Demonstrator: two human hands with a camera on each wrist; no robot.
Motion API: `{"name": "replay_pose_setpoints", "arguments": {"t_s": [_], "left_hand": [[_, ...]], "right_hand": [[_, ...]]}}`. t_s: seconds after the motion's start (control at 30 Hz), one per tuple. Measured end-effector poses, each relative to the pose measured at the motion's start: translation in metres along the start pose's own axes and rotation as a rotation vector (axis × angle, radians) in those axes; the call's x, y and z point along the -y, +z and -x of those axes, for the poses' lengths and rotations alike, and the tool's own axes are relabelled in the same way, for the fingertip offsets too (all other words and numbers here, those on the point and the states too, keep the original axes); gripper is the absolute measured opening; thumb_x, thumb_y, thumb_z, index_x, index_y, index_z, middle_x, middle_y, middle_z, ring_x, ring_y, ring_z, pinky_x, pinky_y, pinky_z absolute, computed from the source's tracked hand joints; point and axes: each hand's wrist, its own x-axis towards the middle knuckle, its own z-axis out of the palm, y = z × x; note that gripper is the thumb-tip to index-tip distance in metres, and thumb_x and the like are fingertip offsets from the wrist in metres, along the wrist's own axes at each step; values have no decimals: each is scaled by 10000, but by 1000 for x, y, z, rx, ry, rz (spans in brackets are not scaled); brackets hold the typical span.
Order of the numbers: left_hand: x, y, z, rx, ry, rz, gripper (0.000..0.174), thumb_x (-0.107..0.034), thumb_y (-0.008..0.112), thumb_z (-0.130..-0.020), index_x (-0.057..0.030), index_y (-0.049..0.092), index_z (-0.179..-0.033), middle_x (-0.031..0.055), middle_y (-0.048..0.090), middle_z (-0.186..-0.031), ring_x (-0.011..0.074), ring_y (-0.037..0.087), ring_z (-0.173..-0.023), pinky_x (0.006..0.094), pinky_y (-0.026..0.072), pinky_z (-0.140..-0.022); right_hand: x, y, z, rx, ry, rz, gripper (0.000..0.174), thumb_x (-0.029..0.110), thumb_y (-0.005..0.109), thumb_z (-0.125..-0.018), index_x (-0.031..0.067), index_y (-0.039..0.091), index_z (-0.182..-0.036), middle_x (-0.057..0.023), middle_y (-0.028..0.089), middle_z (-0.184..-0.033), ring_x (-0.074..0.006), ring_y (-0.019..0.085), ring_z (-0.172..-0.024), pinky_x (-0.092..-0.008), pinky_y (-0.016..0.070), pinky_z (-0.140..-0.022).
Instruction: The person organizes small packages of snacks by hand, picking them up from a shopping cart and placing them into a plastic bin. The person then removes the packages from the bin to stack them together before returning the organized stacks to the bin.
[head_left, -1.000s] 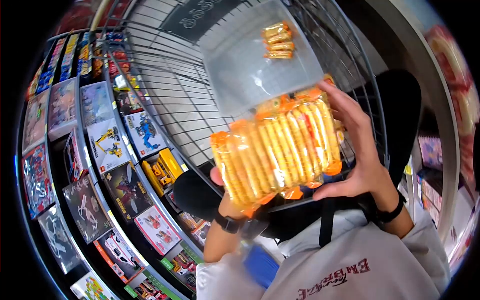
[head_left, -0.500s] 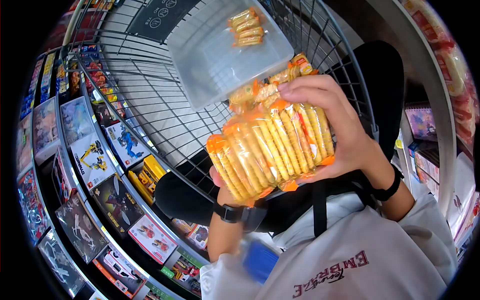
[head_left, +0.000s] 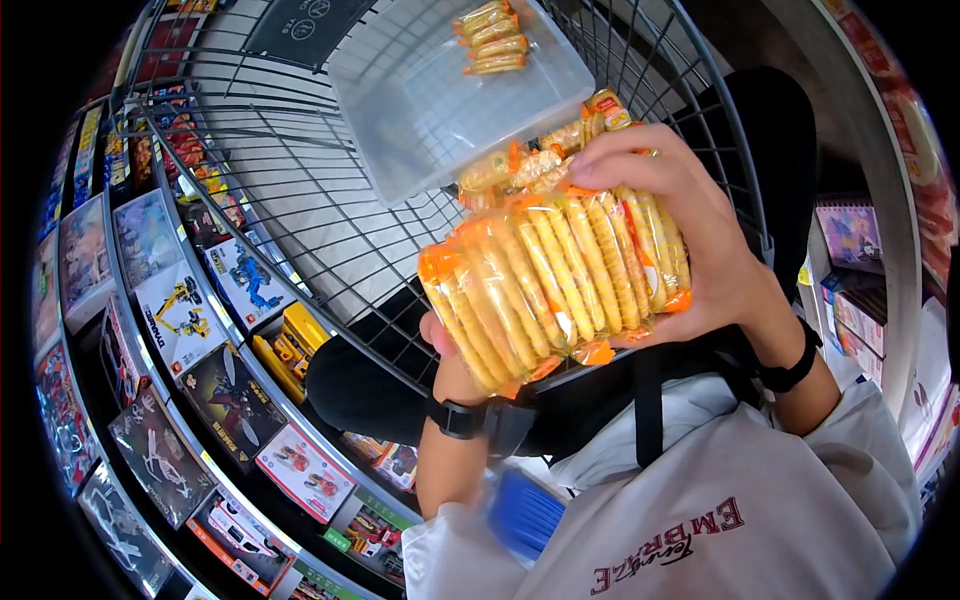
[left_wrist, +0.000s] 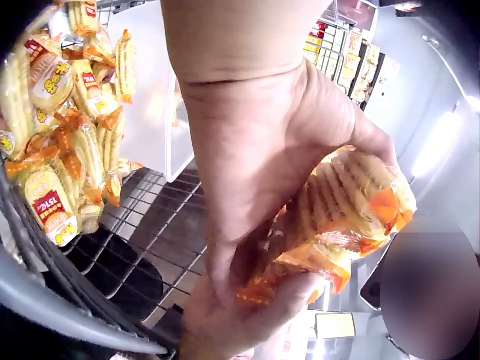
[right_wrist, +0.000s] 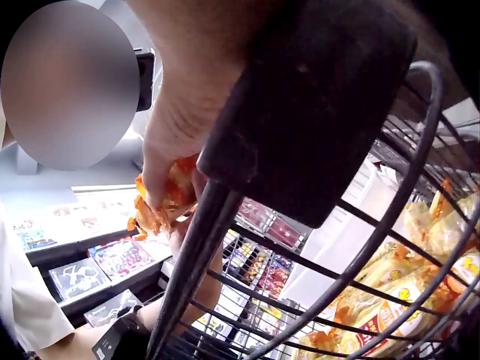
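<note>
Grip: bare left hand point(left_wrist: 259, 154) and bare right hand point(head_left: 690, 235) both curled round row of yellow crackers in clear-and-orange plastic wrappers point(head_left: 555, 280), over near rim of grey metal wire cart point(head_left: 290, 150)

The held packets point(head_left: 545, 285) are golden yellow under clear film, orange at the ends, one red strip showing in the row. Near the right edge of the frosted white bin point(head_left: 430, 130), a few packets point(head_left: 497, 45) repeat that yellow and orange. In the dark grey cart point(head_left: 767, 244), loose packets point(left_wrist: 49, 202) add red. The shirt point(head_left: 690, 500) is pale grey, lettered dark red; a blurred thing point(head_left: 525, 512) beside it looks blue, perhaps ribbed.
</note>
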Motion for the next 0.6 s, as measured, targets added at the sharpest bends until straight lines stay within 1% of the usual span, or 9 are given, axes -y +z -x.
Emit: {"name": "replay_pose_setpoints", "arguments": {"t_s": [0.03,0.17,0.27,0.3,0.4,0.47,0.53,0.57,0.6], "left_hand": [[0,1,1,-37,12,20,954,-498,825,-711,-3,441,-1429,217,495,-1440,399,478,-1324,564,359,-1131],[5,5,-6,-66,12,120,955,-508,814,-716,-8,434,-1435,201,485,-1453,380,467,-1338,544,340,-1153],[7,0,-23,170,63,-46,1046,-418,755,-698,-33,242,-1524,206,441,-1468,355,464,-1347,479,370,-1146],[4,-1,-25,165,17,-34,1092,-403,804,-636,-25,269,-1510,213,448,-1459,369,467,-1341,487,368,-1150],[8,6,-26,108,54,-44,1092,-405,808,-617,-15,292,-1496,220,454,-1452,385,467,-1339,496,367,-1150],[5,4,-26,144,20,-34,1092,-413,806,-605,-10,307,-1489,226,455,-1451,390,465,-1341,502,369,-1147],[2,5,-20,-11,-14,45,1088,-406,801,-599,-10,313,-1486,227,455,-1449,391,471,-1336,501,369,-1147],[3,3,-22,29,8,31,1067,-394,794,-608,-10,320,-1483,223,466,-1441,390,485,-1322,500,365,-1150],[2,-4,-24,69,-17,-1,1061,-407,798,-610,-12,334,-1478,221,483,-1427,380,514,-1295,494,391,-1133]], "right_hand": [[0,0,0,2,-1,-1,488,244,861,-736,63,655,-1140,-104,634,-1100,-238,614,-1003,-338,453,-798],[0,0,1,10,-11,-7,484,244,860,-737,63,657,-1138,-102,636,-1097,-237,615,-1000,-337,452,-796],[-2,1,0,18,-19,-16,481,243,860,-738,64,658,-1136,-101,636,-1095,-236,615,-997,-337,452,-794],[-2,1,-1,18,-20,-16,480,243,860,-738,64,658,-1135,-101,637,-1094,-236,615,-996,-337,452,-794],[-3,1,0,12,-16,-13,477,243,859,-738,64,659,-1133,-100,638,-1091,-235,616,-994,-336,452,-792],[-2,1,1,9,-11,-11,476,243,859,-739,64,660,-1132,-99,638,-1090,-234,616,-993,-336,451,-791],[-2,2,1,9,-12,-13,474,243,859,-739,65,661,-1131,-99,639,-1088,-234,617,-991,-336,451,-790],[-2,3,0,12,-14,-16,473,243,859,-739,65,661,-1130,-98,639,-1087,-233,617,-990,-336,451,-789],[-1,2,1,17,-21,-22,472,243,859,-739,65,662,-1129,-98,639,-1086,-233,617,-990,-336,451,-789]]}}
